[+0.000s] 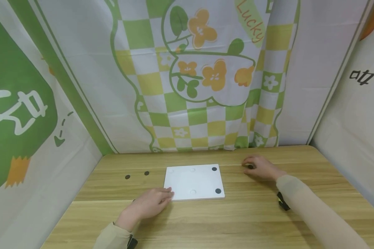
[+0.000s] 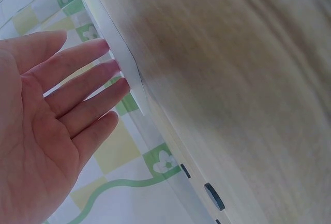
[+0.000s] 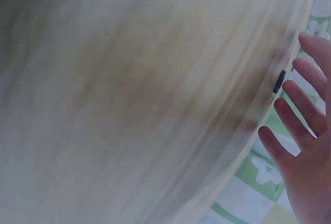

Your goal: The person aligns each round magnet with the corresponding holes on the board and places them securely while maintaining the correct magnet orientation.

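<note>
A white rectangular board (image 1: 191,180) lies on the wooden table, with shallow round recesses and two black discs, one at its back right (image 1: 214,169) and one at its front right (image 1: 218,191). My left hand (image 1: 151,203) rests its fingertips on the board's front left corner; in the left wrist view its fingers (image 2: 88,81) are nearly straight. To the right of the board, my right hand (image 1: 261,167) hovers over a loose black disc (image 1: 250,166). The right wrist view shows that disc (image 3: 279,81) on the table beside the spread fingers (image 3: 297,118), not gripped.
Two more black discs, one nearer (image 1: 127,176) and one farther (image 1: 147,173), lie left of the board. Another disc (image 1: 134,200) is mostly hidden by my left hand. A patterned cloth (image 1: 205,124) hangs along the table's (image 1: 237,221) back edge, with printed cloth walls at both sides.
</note>
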`<state>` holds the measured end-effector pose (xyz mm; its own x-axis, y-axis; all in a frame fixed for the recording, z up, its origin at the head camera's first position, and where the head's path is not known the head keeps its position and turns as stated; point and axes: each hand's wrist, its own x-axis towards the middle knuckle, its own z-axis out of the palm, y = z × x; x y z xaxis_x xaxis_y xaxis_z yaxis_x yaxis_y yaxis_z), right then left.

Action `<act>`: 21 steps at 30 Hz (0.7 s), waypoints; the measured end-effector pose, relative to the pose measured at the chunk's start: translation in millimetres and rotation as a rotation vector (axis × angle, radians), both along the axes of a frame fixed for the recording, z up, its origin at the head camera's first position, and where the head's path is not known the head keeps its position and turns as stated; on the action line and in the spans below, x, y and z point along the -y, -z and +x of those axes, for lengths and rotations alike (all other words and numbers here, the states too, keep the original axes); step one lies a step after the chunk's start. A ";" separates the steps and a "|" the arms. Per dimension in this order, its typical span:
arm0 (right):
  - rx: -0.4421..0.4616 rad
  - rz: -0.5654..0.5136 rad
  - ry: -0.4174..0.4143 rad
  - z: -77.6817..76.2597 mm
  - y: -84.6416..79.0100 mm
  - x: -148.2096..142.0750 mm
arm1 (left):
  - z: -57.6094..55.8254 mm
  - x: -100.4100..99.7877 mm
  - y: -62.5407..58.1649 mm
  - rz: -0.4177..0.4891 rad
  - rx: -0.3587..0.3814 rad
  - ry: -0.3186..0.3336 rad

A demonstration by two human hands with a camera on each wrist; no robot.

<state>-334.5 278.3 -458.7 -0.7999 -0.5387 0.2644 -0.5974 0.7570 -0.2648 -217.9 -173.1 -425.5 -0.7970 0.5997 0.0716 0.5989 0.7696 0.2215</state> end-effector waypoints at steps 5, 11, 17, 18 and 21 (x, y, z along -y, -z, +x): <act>0.012 -0.009 0.008 -0.6 0.9 -4.3 | -0.6 0.4 1.2 -0.001 -0.005 0.001; 0.011 -0.011 0.016 -1.3 2.3 -8.4 | 0.0 -0.1 0.2 -0.001 -0.006 0.002; 0.011 -0.025 0.014 -2.9 4.6 -12.7 | 0.2 -0.4 0.2 -0.004 -0.006 -0.001; 0.012 -0.033 0.015 -3.2 4.9 -13.2 | 0.3 -0.4 0.1 -0.004 -0.006 -0.002; 0.009 -0.047 0.016 -2.9 4.7 -14.3 | 0.5 -0.4 0.0 -0.001 -0.004 -0.002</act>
